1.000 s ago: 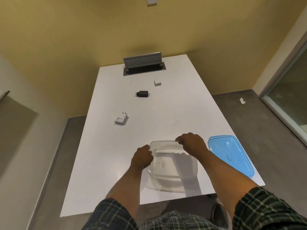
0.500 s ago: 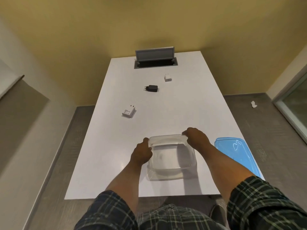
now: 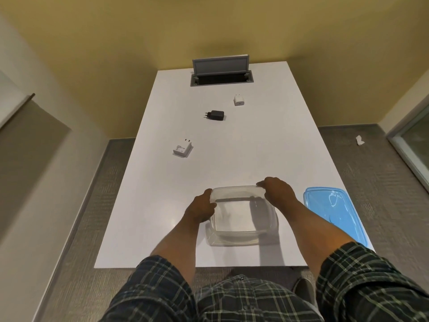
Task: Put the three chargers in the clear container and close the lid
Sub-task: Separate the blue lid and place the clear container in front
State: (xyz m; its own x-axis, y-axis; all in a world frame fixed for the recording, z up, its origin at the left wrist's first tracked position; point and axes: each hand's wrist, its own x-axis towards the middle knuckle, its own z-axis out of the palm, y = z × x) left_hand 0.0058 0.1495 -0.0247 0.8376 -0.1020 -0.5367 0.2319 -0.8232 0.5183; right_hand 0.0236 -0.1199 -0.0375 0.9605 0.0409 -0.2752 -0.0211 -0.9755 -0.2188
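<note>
The far left rim of the clear container point(image 3: 243, 214) is gripped by the curled fingers of the left hand point(image 3: 201, 209), and its far right corner is pinched by the fingers of the right hand point(image 3: 277, 191). The container is held open and empty near the front edge of the white table point(image 3: 267, 145). Just to its right the blue lid point(image 3: 334, 213) is laid flat. Well beyond, three chargers are spread apart: a white plug adapter point(image 3: 183, 148), a black charger point(image 3: 215, 115) and a small white charger point(image 3: 238, 100). An open cable hatch point(image 3: 221, 70) is set at the far end.
</note>
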